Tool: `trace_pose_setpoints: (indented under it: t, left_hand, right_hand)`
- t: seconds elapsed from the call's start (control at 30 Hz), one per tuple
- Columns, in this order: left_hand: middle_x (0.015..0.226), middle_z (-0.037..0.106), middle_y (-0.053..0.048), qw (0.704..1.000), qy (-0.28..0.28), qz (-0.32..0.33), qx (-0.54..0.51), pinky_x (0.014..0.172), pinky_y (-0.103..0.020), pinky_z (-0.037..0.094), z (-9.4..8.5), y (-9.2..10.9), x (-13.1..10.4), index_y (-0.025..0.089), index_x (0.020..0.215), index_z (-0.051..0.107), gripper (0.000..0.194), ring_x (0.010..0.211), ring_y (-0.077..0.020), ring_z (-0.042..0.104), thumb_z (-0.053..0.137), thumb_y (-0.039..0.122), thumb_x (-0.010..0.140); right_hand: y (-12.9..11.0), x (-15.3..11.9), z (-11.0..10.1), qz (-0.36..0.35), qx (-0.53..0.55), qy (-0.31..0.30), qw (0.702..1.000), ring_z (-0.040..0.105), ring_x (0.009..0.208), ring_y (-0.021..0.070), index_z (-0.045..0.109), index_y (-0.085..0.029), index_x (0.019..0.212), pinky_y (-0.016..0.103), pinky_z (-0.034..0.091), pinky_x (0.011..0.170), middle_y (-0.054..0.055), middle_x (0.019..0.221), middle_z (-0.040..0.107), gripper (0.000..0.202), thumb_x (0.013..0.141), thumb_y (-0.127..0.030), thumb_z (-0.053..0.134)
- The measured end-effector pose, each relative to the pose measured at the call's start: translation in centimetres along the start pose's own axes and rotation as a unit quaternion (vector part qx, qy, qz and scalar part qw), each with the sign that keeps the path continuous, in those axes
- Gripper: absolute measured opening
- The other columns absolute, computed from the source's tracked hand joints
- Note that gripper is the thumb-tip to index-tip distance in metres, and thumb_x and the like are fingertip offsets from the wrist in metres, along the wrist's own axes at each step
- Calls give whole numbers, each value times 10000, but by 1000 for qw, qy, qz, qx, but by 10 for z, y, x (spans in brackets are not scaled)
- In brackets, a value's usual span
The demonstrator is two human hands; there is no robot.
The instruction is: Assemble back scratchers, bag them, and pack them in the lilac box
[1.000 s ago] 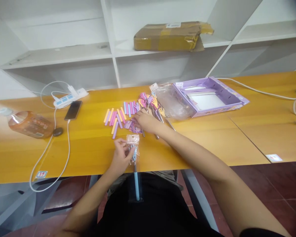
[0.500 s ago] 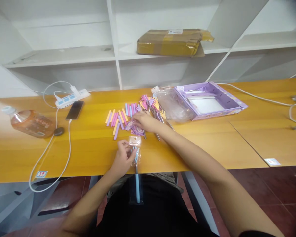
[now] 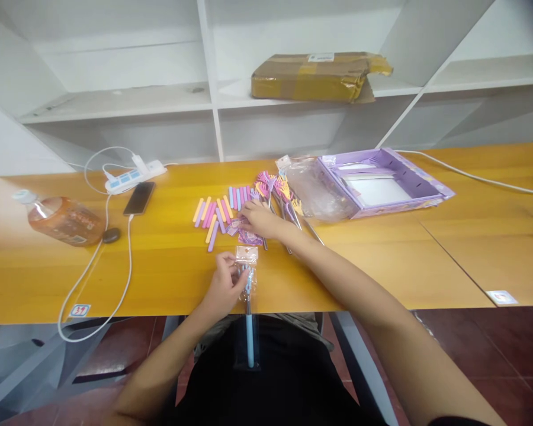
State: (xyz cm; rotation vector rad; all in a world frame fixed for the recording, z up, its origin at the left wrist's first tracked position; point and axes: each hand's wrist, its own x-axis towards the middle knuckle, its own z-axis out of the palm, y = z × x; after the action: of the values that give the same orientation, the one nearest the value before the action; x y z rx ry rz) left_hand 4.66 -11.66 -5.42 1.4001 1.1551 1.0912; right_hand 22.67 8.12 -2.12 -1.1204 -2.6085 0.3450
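Note:
At the table's near edge, my left hand (image 3: 225, 287) is closed on a light blue back scratcher (image 3: 249, 337) inside a clear plastic bag (image 3: 246, 255). The bag's lower end hangs past the edge over my lap. My right hand (image 3: 260, 219) reaches to a small pile of purple cards (image 3: 250, 238), its fingers bent and close together on a card at the pile's left; the fingertips are partly hidden. Beyond that hand lie loose scratcher heads (image 3: 282, 188) in pink, yellow and purple, with metal rods. Left of the pile are several coloured handles (image 3: 212, 213).
A purple box (image 3: 408, 204) and crumpled clear bags (image 3: 315, 186) lie to the right. On the left are a phone (image 3: 139, 198), a power strip (image 3: 135, 176), a bottle (image 3: 66, 220) and a looping white cable (image 3: 129, 266). A taped carton (image 3: 311, 77) sits on the shelf.
The whole view has shifted slightly, so things appear a little farther right. Both hands stay in nearly the same places, the left still on the bagged scratcher, the right at the cards.

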Motion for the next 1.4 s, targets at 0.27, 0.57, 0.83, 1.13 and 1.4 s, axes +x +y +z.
trace_pose_setpoints:
  t: [0.27,0.57,0.83,1.13,1.4]
  left_hand:
    - [1005,610,13,1000,-2,6,21,724,-267,492,0,4,-1,268,1204,348,312,769,-132,615,631,313,1081]
    - [1031,643,-5,1000,0,-6,16,721,-273,495,0,3,-1,269,1211,376,342,785,-147,641,675,344,1062]
    - [1097,656,-31,1000,0,1,24,660,-250,483,0,-1,0,265,1218,368,340,729,-120,602,664,329,1065]
    - [1083,638,-10,1000,16,5,-3,681,-246,499,3,-5,-1,283,1195,328,413,780,-127,647,708,325,1037]
    - [1230,692,-77,1000,0,17,-3,822,-318,577,5,-5,-1,290,1200,295,493,981,-187,762,743,267,994]
  right_hand:
    - [3,7,-3,3,82,14,997,603,969,242,697,-178,977,326,420,880,54,978,716,255,909,-347,877]
    - [2,-10,-6,19,163,54,985,639,782,181,690,-188,1048,291,441,760,8,898,736,112,1024,-298,687]
    - [0,-20,-14,-12,154,77,985,635,997,221,719,-195,818,369,466,981,53,950,686,329,1110,-292,603]
    - [-37,-96,-28,136,242,243,929,639,820,226,709,-227,1000,371,536,770,41,894,660,251,1109,-425,600]
    - [-91,-171,4,3,225,259,939,709,1014,273,650,-286,1041,437,584,861,92,1083,717,73,1085,-233,627]
